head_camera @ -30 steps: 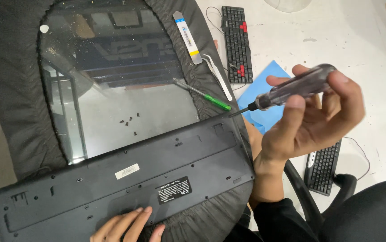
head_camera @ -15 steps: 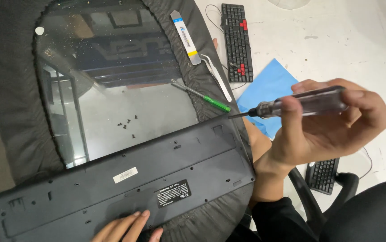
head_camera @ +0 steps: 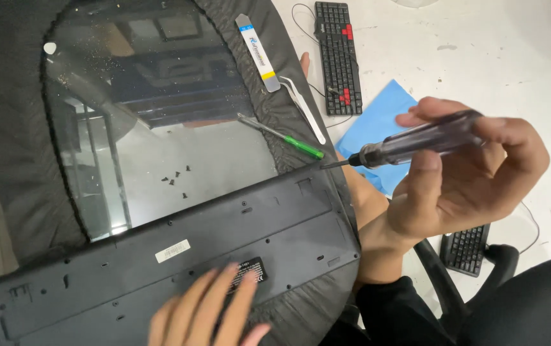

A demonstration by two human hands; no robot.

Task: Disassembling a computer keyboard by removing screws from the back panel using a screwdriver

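So the black keyboard (head_camera: 179, 269) is laid face down on the glass tabletop (head_camera: 179, 128), underside up, its right end hanging over the cloth-covered rim. It's pinned near its front edge by the left hand (head_camera: 208, 311), fingers flat and slightly spread, right over a small black label. A dark-handled screwdriver (head_camera: 410, 142) is gripped by the right hand (head_camera: 461, 186), thumb and fingers curled round the handle, tip held at the keyboard's top right corner; actual contact can't be made out tbh. A few tiny black screws (head_camera: 176, 179) are scattered on the glass just behind the keyboard. A green-handled screwdriver (head_camera: 282, 136), tweezers (head_camera: 304, 109) and a pry tool (head_camera: 257, 52) are lying further back.
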